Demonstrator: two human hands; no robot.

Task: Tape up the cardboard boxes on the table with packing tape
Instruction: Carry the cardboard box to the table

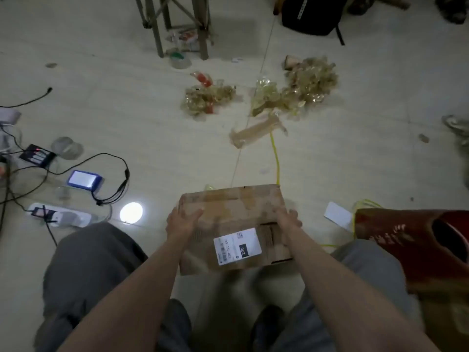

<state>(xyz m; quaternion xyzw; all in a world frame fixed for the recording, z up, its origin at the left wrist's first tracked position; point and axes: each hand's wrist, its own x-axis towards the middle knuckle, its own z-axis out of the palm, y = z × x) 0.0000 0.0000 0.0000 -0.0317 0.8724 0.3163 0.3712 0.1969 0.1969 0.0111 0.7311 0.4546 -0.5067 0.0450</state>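
Note:
A brown cardboard box [234, 212] with a white shipping label [237, 246] sits on the pale floor between my knees. My left hand [181, 222] grips its left edge, thumb lying on the top face. My right hand [288, 218] holds the right edge, fingers wrapped down the side. Shiny clear tape runs across the box's top. A roll of clear packing tape [67, 147] lies on the floor at the left, and another roll [179, 59] by the stool legs farther off.
Clumps of crumpled used tape [312, 77] and a torn cardboard strip [255, 132] litter the floor ahead. A power strip [59, 215], cables, a blue device [85, 179] lie left. A red stool [416, 245] stands right, a black backpack [311, 13] far back.

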